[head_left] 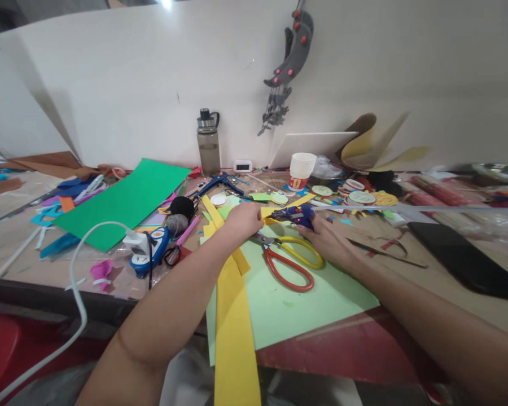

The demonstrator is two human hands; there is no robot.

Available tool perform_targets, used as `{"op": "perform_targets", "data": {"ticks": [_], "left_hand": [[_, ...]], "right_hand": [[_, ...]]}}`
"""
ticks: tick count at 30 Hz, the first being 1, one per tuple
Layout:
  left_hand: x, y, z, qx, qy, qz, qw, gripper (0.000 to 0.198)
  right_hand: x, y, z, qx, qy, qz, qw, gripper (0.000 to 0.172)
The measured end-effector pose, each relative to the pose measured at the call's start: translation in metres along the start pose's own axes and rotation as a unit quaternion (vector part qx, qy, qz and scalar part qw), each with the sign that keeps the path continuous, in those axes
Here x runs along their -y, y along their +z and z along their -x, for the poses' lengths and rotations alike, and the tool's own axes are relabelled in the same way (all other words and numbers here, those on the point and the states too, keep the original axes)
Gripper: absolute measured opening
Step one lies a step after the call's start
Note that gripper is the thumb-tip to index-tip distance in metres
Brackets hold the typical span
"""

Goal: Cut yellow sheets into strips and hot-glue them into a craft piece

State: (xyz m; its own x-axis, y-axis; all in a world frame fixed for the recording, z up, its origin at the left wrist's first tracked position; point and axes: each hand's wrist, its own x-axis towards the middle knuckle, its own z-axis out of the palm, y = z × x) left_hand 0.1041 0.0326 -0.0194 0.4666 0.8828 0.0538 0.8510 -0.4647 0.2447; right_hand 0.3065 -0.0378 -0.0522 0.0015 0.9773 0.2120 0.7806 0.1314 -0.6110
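My left hand (244, 221) is closed on a small yellow piece (267, 213) above the pale green sheet (296, 316). In my right hand (325, 239) is a dark blue glue gun (298, 215), its nozzle pointing left at the yellow piece. Below and between my hands lie scissors (290, 274) with one red and one yellow handle, their blades partly under my left hand. A long yellow strip (236, 332) runs from beneath my left forearm over the table's front edge, with a narrower yellow strip (239, 260) crossing it.
Behind stand a water bottle (209, 148), a small clock (242, 166) and paper cups (301, 169). At left are a green sheet (125, 206) and a blue power strip (156, 251) with a white cable. A black slab (465, 256) lies at right.
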Motion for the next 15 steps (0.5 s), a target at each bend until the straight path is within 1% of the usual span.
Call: {"op": "perform_targets", "data": {"ticks": [4, 7, 11, 13, 15], "left_hand": [[-0.001, 0.0, 0.0, -0.001, 0.002, -0.001, 1.0, 0.014], [0.0, 0.001, 0.0, 0.004, 0.002, 0.002, 1.0, 0.014], [0.002, 0.001, 0.0, 0.011, -0.001, 0.006, 1.0, 0.014], [-0.002, -0.003, 0.0, -0.023, 0.0, 0.024, 0.999, 0.019], [-0.014, -0.011, 0.0, -0.098, 0.031, 0.064, 0.993, 0.027]], "right_hand": [[-0.001, 0.0, -0.001, -0.007, 0.033, 0.006, 0.999, 0.028], [-0.003, 0.001, -0.002, 0.005, 0.062, 0.002, 0.998, 0.028], [-0.008, 0.003, -0.002, 0.005, 0.056, 0.013, 0.998, 0.026], [-0.01, 0.003, -0.002, 0.008, 0.046, 0.027, 0.999, 0.026], [-0.009, 0.002, -0.001, 0.011, 0.033, 0.04, 0.999, 0.026]]}}
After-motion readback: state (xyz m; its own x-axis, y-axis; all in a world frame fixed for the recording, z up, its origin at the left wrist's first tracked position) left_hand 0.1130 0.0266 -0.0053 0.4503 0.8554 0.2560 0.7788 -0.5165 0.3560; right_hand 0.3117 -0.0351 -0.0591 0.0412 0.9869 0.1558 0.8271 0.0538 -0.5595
